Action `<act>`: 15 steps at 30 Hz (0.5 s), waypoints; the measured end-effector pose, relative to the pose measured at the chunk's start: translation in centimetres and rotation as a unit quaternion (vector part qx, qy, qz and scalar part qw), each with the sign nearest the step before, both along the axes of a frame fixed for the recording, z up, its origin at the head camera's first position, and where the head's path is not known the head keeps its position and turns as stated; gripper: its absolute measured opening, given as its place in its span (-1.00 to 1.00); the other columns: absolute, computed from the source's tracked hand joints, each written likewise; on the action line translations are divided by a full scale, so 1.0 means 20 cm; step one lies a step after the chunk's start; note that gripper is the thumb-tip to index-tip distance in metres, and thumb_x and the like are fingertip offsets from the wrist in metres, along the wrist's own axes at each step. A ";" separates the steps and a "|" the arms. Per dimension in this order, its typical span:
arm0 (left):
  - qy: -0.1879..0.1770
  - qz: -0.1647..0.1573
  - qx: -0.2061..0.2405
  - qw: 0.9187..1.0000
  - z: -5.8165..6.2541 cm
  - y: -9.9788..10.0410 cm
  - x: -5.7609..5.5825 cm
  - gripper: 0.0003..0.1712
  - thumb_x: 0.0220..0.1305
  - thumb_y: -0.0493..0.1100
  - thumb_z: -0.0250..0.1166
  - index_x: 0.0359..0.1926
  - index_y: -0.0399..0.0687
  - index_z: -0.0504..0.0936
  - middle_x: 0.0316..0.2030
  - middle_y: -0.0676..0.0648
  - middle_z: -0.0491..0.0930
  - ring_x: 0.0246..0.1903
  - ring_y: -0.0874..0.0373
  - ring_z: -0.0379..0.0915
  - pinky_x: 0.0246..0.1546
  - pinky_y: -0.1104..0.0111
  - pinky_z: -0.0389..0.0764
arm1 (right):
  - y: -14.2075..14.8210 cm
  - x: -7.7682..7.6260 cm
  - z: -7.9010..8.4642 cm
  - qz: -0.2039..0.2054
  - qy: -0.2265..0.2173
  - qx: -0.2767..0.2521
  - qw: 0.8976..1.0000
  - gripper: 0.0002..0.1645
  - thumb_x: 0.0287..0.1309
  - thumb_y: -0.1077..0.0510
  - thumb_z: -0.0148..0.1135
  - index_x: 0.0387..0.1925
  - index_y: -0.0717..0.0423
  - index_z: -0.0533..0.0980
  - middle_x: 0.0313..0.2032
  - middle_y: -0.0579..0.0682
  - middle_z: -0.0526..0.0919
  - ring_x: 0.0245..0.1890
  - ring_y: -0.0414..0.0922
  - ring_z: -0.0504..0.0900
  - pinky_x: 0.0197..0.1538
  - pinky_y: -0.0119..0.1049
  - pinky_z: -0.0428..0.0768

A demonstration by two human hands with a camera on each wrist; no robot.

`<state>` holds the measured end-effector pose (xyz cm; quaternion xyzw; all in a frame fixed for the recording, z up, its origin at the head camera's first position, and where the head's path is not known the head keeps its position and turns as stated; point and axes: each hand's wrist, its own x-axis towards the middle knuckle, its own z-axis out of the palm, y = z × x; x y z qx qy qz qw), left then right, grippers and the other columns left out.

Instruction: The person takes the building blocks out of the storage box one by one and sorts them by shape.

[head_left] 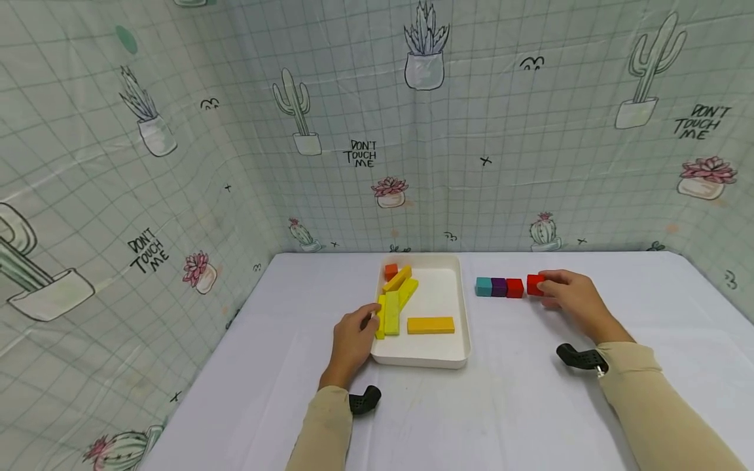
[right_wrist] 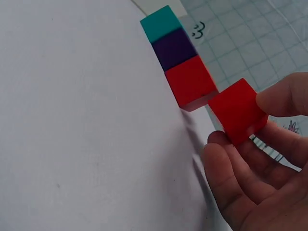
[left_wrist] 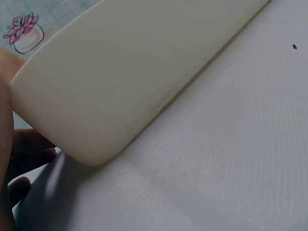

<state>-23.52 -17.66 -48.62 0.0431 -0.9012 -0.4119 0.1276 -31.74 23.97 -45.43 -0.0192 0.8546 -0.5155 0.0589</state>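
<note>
My right hand (head_left: 574, 301) pinches a red cube (right_wrist: 239, 110) between thumb and fingers, just right of a short row on the table. That row runs teal cube (head_left: 484, 286), purple cube (head_left: 499, 287), red cube (head_left: 514, 288), side by side. With my left hand (head_left: 352, 340) I grip the left wall of a white tray (head_left: 421, 362). Inside the tray lie several yellow blocks (head_left: 391, 314) along the left, an orange-yellow block (head_left: 430, 325) across the front part, and an orange-red cube (head_left: 391, 271) in the far left corner. The left wrist view shows the tray's outer wall (left_wrist: 110, 82), fingers at its side.
A white cloth (head_left: 506, 405) covers the table. Behind and beside it hangs a grid-patterned curtain (head_left: 459, 131) with cactus drawings. A black wrist mount (head_left: 580, 358) sits on the right wrist, another black mount (head_left: 365, 400) on the left.
</note>
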 end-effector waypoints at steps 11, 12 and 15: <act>0.003 -0.004 -0.002 1.000 -0.01 0.00 -0.01 -0.64 0.45 -0.07 0.17 0.20 0.16 0.65 0.04 -0.02 0.64 0.02 0.03 0.48 0.17 0.04 0.49 | 0.02 -0.07 -0.05 0.007 0.007 0.081 0.997 -0.25 0.45 -0.15 0.00 0.43 0.28 0.27 0.27 0.37 0.40 -0.07 0.09 0.61 -0.08 -0.24 0.53; 0.002 -0.004 -0.002 1.000 -0.01 0.00 -0.01 -0.64 0.45 -0.06 0.17 0.20 0.17 0.65 0.05 -0.02 0.64 0.02 0.03 0.48 0.18 0.04 0.48 | 0.02 -0.07 -0.05 0.009 0.007 0.088 0.996 -0.26 0.45 -0.13 -0.01 0.42 0.28 0.28 0.26 0.38 0.40 -0.08 0.10 0.60 -0.10 -0.26 0.52; 0.005 -0.004 -0.003 1.000 -0.01 -0.01 -0.01 -0.64 0.45 -0.06 0.17 0.20 0.17 0.65 0.06 -0.01 0.64 0.03 0.03 0.48 0.18 0.04 0.48 | 0.01 -0.08 -0.05 0.016 0.003 0.101 0.995 -0.28 0.45 -0.09 -0.01 0.42 0.30 0.28 0.24 0.40 0.40 -0.10 0.10 0.59 -0.13 -0.26 0.53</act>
